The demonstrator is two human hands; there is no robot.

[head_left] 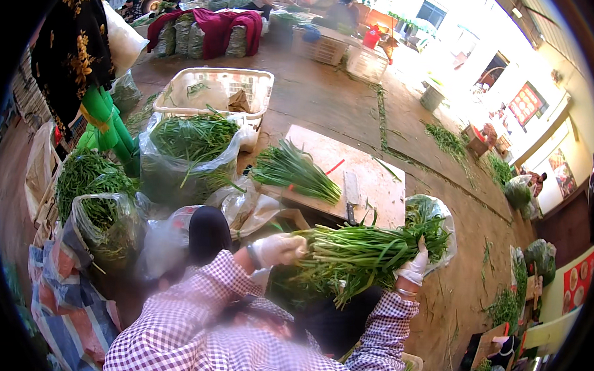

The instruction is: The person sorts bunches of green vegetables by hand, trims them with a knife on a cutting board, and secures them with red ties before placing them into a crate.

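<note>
A large bunch of long-stemmed leafy greens (366, 253) lies sideways over my lap. My right hand (413, 267), in a thin white glove, grips its leafy end from the right, thumb up. My left hand (280, 250), gloved too, is closed at the opposite end, its fingertips on the stems; what exactly they pinch is partly hidden. Just beyond the bunch, a pale cutting board (382, 192) carries a cleaver (352, 191) with a dark handle. At the board's left side rests another bunch of narrow green leaves (297, 172), with a red band near its end.
Clear plastic bags of greens (197, 143) stand left of the board, before a white plastic basket (216, 75). Another bag (442, 236) sits by my right hand. A striped woven sack (70, 308) is at lower left. Loose greens (448, 140) litter the floor; other people sit far back.
</note>
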